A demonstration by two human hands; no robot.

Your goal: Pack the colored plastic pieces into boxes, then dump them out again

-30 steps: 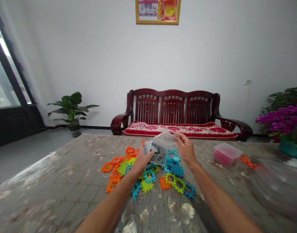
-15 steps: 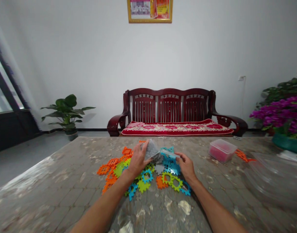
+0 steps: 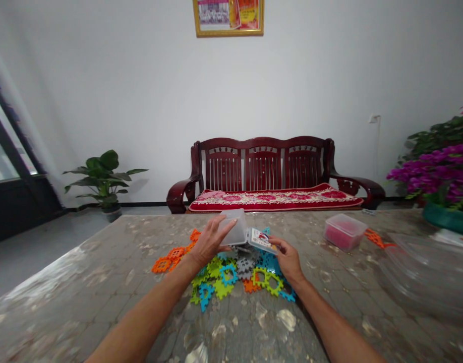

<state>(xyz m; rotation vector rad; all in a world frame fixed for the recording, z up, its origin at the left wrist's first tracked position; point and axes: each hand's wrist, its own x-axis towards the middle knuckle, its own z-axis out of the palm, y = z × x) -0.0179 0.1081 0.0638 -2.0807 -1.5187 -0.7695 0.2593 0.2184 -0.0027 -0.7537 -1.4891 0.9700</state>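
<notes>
My left hand (image 3: 209, 239) is closed around a clear plastic box (image 3: 235, 228), tipped over with its opening facing down toward the pile. The box's hinged lid (image 3: 262, 239), which carries a printed label, is swung out to the right. My right hand (image 3: 289, 256) pinches the lid's outer edge. Beneath the box lie grey gear-edged plastic pieces (image 3: 245, 267), on top of the heap. Around them are green pieces (image 3: 223, 289), blue pieces (image 3: 228, 274) and orange pieces (image 3: 174, 253), partly hidden by my left hand and the box.
A clear box with pink contents (image 3: 344, 233) stands to the right on the table (image 3: 133, 302), with orange pieces (image 3: 375, 238) beside it. Large clear plastic covers (image 3: 428, 272) lie at the right. Purple flowers (image 3: 443, 174) stand behind them, and a wooden bench (image 3: 265, 166) is beyond the table.
The box has tipped further over and now looks see-through and whitish, its grey pieces out on the heap. The lid has turned so that its label shows.
</notes>
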